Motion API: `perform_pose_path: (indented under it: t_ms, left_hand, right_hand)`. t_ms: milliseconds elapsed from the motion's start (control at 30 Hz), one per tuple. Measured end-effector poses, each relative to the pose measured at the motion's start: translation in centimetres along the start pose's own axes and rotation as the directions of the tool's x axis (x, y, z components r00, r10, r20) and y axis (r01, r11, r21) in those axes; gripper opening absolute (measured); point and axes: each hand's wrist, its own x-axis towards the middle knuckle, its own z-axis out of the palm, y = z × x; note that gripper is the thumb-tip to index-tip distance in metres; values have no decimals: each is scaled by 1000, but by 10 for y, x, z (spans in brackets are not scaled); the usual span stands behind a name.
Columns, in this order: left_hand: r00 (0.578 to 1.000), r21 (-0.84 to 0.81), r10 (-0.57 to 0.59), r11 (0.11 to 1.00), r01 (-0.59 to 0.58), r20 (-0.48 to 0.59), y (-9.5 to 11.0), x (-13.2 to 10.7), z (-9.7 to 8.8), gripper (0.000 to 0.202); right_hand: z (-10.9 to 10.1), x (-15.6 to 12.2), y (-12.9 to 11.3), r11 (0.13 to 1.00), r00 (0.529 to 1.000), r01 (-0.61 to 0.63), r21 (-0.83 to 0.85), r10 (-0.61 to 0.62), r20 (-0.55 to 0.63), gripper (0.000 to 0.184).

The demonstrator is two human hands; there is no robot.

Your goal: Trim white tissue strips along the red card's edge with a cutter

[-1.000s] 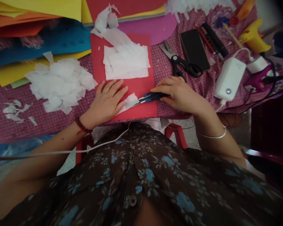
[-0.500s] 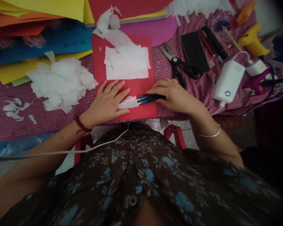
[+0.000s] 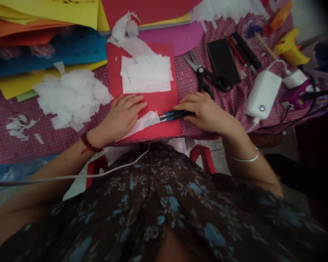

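My right hand [image 3: 203, 111] grips a blue-and-black utility knife [image 3: 175, 115]. Its blade points left and meets the right end of a white paper strip [image 3: 146, 122]. Beneath the strip is a red sheet of paper [image 3: 146, 99]. My left hand [image 3: 123, 115] lies over the sheet's left side, fingers stretched out, its lower edge against the strip; the thumb is mostly hidden. Farther up the sheet lie overlapping white paper pieces [image 3: 146, 74], with a crumpled end trailing off the top edge.
To the left is a heap of white paper pieces [image 3: 71, 96] and small scraps [image 3: 19, 127]. Scissors [image 3: 203, 72], a phone [image 3: 224, 62], pens [image 3: 244, 52], a white power bank [image 3: 264, 94] and a yellow glue gun [image 3: 292, 49] occupy the right. Coloured sheets [image 3: 51, 51] lie at the back left.
My left hand has drawn back to the left with its fingers closer together, uncovering more of the white strip. The knife stays at the strip's right end, almost unmoved.
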Motion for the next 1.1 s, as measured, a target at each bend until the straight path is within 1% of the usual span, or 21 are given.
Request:
perform_pose_path:
  t_ms: [67, 133, 233, 333, 467, 600, 700, 767, 867, 900, 967, 1033, 1100]
  left_hand:
    - [999, -36, 32, 999, -32, -6, -1, 5, -4, 52]
    - [998, -31, 67, 997, -67, -4, -2, 11, -6, 52]
    - [995, 50, 99, 994, -99, 9, -4, 19, -2, 54]
    - [992, 112, 126, 985, -129, 31, -9, 21, 4, 57]
    - [983, 88, 173, 980, -177, 56, -15, 20, 5, 66]
    - [982, 36, 174, 984, -176, 70, -15, 20, 3, 68]
    - [988, 21, 153, 988, -154, 38, -11, 20, 3, 67]
    - [989, -9, 144, 989, -145, -8, -5, 20, 3, 62]
    - [990, -89, 113, 989, -121, -83, 7, 23, 1, 42]
    - [992, -120, 90, 988, -101, -88, 11, 24, -1, 34]
    - [997, -176, 48, 983, -57, -57, 18, 28, -3, 24]
    - [999, -215, 19, 976, -25, -28, 22, 31, -5, 19]
    - [999, -226, -6, 974, -3, -36, 23, 32, -6, 17]
  right_hand:
    - [-1, 0, 0, 1000, 1000, -5, -1, 5, 0, 47]
    - [-2, 2, 1, 1000, 1000, -8, -1, 8, -2, 48]
    - [-3, 5, 3, 1000, 1000, -1, -1, 1, -1, 47]
    - [-2, 10, 6, 1000, 1000, 20, 1, -20, 5, 47]
    - [-2, 15, 8, 999, 999, 44, 0, -44, 20, 47]
    - [-1, 19, 6, 999, 998, 51, 6, -51, 33, 47]
    - [-1, 20, 3, 999, 998, 47, 17, -47, 34, 47]
    - [-2, 20, 2, 999, 998, 46, 25, -47, 40, 47]
    - [-3, 19, 0, 999, 998, 44, 26, -46, 53, 46]
    - [-3, 18, 0, 999, 997, 45, 24, -46, 56, 46]
    - [-3, 18, -1, 999, 997, 46, 23, -48, 57, 46]
    - [-3, 17, 0, 998, 997, 49, 28, -51, 56, 46]
    - [-2, 17, 0, 998, 997, 54, 34, -56, 57, 47]
